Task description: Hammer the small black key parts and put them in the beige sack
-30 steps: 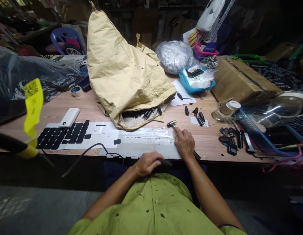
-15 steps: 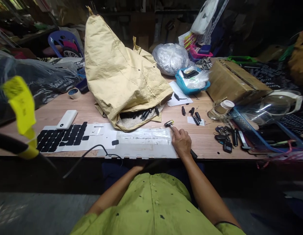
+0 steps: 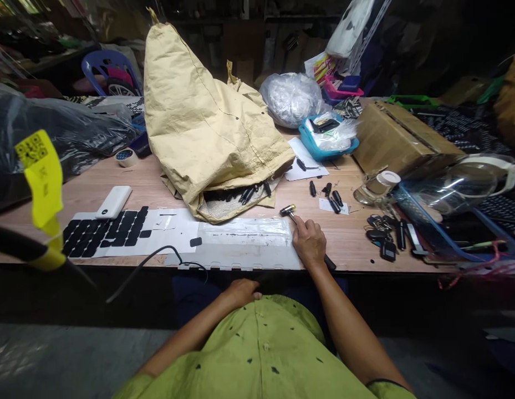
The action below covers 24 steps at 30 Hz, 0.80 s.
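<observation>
My right hand [image 3: 310,242] is wrapped round the handle of a small hammer [image 3: 287,210], resting at the table's front edge. The hammer's head points away from me, and its black grip end shows beside my wrist. Below the table edge, my left hand [image 3: 241,291] lies near my lap against the green shirt; its fingers are partly hidden, and whether it holds anything does not show. Just left of my right hand is a clear plastic sheet [image 3: 240,252] on the table. A large tan paper sack [image 3: 211,122] stands behind it, with black parts [image 3: 251,193] in its mouth.
Left are black pads [image 3: 85,238] on white paper, a white power bank [image 3: 114,202] and a tape roll [image 3: 126,158]. Right are keys [image 3: 387,249], black handles [image 3: 334,200], a glass jar [image 3: 376,188], a blue tray [image 3: 436,230], a teal basket [image 3: 319,145] and a cardboard box [image 3: 390,138].
My left hand has come further into view, rising from under the table edge towards my lap. My right hand and the hammer have barely moved.
</observation>
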Each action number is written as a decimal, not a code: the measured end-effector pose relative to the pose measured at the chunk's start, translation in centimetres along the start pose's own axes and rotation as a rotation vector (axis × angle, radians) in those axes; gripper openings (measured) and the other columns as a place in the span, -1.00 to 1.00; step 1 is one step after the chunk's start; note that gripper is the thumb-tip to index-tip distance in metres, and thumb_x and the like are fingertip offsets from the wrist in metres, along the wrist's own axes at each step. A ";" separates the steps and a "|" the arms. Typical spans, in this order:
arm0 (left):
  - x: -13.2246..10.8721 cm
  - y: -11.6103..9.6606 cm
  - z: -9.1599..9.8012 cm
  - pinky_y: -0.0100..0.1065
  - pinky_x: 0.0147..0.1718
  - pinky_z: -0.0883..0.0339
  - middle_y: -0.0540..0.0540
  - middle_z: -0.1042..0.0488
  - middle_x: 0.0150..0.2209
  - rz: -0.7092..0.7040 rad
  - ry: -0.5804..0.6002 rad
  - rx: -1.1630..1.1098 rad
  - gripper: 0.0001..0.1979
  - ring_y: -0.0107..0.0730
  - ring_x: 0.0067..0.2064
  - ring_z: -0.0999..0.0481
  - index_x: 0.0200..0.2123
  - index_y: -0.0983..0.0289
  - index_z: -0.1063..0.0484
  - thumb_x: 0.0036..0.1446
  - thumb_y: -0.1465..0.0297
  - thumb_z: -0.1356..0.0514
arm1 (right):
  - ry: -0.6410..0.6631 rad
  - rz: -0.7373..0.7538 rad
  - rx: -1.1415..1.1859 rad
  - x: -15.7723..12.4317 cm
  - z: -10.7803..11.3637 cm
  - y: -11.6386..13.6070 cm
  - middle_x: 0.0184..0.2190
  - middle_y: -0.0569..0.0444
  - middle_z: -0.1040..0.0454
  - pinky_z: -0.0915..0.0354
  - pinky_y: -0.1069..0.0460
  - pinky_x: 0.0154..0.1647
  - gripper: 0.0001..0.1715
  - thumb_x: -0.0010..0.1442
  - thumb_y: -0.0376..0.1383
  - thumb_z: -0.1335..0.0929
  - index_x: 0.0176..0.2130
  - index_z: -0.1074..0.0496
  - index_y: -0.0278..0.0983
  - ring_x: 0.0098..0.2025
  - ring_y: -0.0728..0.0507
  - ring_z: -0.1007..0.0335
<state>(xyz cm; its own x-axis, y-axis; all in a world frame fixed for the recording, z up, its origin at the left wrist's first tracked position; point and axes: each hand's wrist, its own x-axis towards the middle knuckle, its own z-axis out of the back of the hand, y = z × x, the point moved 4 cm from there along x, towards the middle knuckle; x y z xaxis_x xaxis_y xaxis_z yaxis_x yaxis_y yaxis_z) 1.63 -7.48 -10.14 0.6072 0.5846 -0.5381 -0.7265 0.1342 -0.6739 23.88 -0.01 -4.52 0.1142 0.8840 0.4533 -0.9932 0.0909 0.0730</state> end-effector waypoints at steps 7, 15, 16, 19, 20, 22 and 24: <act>0.4 -7.4 10.8 -0.39 -0.32 -0.38 0.05 -0.60 -0.37 -0.286 -0.384 -0.235 -0.69 -0.35 -0.33 -0.54 -0.26 0.27 -0.60 0.27 0.20 -0.14 | -0.020 0.012 -0.026 -0.1 0.0 0.0 -0.37 0.00 -0.32 -0.01 -0.01 -0.33 -0.57 0.25 -0.39 -0.28 0.07 -0.51 -0.21 -0.27 -0.17 -0.17; 8.5 -3.1 21.1 -0.22 -0.15 -0.40 0.17 -0.52 -0.25 0.105 -1.057 0.009 -0.90 -0.15 -0.18 -0.53 -0.30 0.26 -0.56 0.11 0.37 -0.28 | -0.011 0.008 -0.012 0.0 0.1 0.5 -0.37 -0.01 -0.32 -0.03 -0.02 -0.32 -0.55 0.24 -0.40 -0.28 0.08 -0.51 -0.20 -0.26 -0.18 -0.17; 9.1 -2.9 21.2 -0.23 -0.15 -0.40 0.16 -0.51 -0.25 0.112 -1.064 0.026 -0.92 -0.14 -0.17 -0.53 -0.33 0.24 -0.55 0.09 0.37 -0.30 | -0.003 0.004 -0.008 0.0 0.1 0.6 -0.36 -0.01 -0.32 -0.03 -0.02 -0.32 -0.55 0.24 -0.40 -0.28 0.08 -0.51 -0.20 -0.26 -0.18 -0.17; 9.8 -2.7 21.3 -0.24 -0.16 -0.40 0.14 -0.49 -0.26 0.108 -1.064 0.062 -0.96 -0.13 -0.14 -0.51 -0.38 0.21 -0.53 0.05 0.39 -0.31 | 0.009 -0.008 -0.008 0.0 0.1 0.6 -0.36 -0.01 -0.32 -0.03 -0.02 -0.32 -0.53 0.22 -0.41 -0.28 0.09 -0.50 -0.19 -0.26 -0.18 -0.16; 9.6 -2.8 21.3 -0.25 -0.16 -0.39 0.14 -0.49 -0.25 0.098 -1.068 0.074 -0.96 -0.13 -0.14 -0.51 -0.38 0.21 -0.52 0.06 0.39 -0.31 | 0.012 -0.011 -0.009 0.0 0.1 0.6 -0.36 -0.01 -0.32 -0.03 -0.02 -0.32 -0.53 0.22 -0.41 -0.28 0.09 -0.50 -0.19 -0.26 -0.18 -0.16; 8.4 -3.0 21.3 -0.24 -0.13 -0.38 0.14 -0.50 -0.23 0.051 -1.093 0.102 -0.96 -0.14 -0.12 -0.49 -0.33 0.20 -0.51 0.10 0.38 -0.29 | 0.018 -0.012 -0.007 0.0 0.1 0.6 -0.35 -0.01 -0.32 -0.03 -0.02 -0.31 -0.53 0.22 -0.41 -0.28 0.09 -0.50 -0.19 -0.26 -0.19 -0.16; 6.7 -3.4 20.8 -0.24 -0.09 -0.35 0.13 -0.52 -0.20 -0.040 -1.099 0.129 -0.92 -0.16 -0.10 -0.47 -0.26 0.20 -0.51 0.15 0.37 -0.28 | 0.024 -0.009 -0.004 0.0 0.1 0.6 -0.35 -0.02 -0.32 -0.03 -0.02 -0.31 -0.52 0.23 -0.41 -0.28 0.10 -0.50 -0.19 -0.25 -0.19 -0.17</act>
<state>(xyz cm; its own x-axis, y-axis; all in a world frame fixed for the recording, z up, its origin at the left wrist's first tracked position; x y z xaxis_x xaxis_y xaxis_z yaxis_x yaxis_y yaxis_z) 1.45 12.66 -0.93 0.0608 0.9613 0.2687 -0.7797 0.2138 -0.5885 23.31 0.01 -4.41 0.1223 0.8940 0.4310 -0.9922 0.1006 0.0730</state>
